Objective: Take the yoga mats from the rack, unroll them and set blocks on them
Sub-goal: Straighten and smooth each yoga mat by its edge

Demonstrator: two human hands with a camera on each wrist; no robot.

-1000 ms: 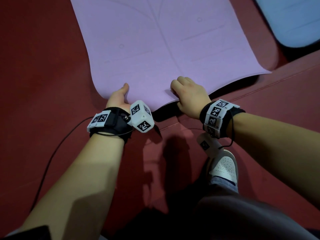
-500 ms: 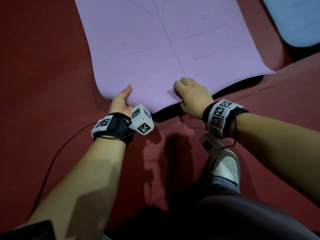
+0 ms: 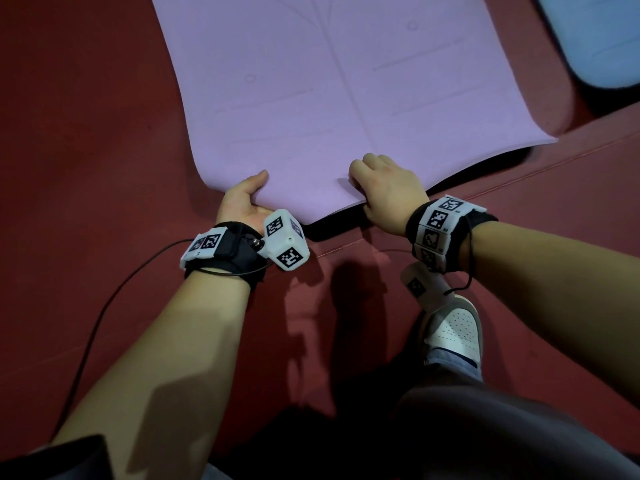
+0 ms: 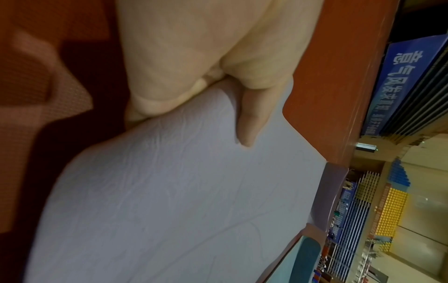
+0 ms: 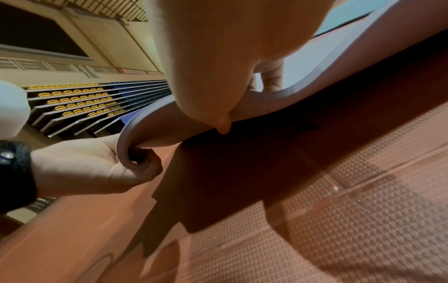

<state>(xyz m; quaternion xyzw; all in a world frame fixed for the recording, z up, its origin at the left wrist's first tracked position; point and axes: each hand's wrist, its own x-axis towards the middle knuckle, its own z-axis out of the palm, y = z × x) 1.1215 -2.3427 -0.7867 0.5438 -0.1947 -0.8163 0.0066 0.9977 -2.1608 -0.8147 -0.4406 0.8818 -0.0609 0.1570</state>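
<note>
Head view, purple mat [image 3: 311, 98] unrolled on red floor [image 3: 86, 116], near edge lifted, left hand [image 3: 242, 202] and right hand [image 3: 388, 192] each gripping that edge, blue mat [image 3: 595, 32] far right, white shoe [image 3: 453, 330] and black cable [image 3: 104, 306] nearby.

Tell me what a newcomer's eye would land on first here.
The big purple yoga mat spread on the dark red floor dominates the view. Both hands grip its near edge: the left hand near the left corner, the right hand near the middle, lifting it slightly. A light blue mat lies at the upper right.
</note>
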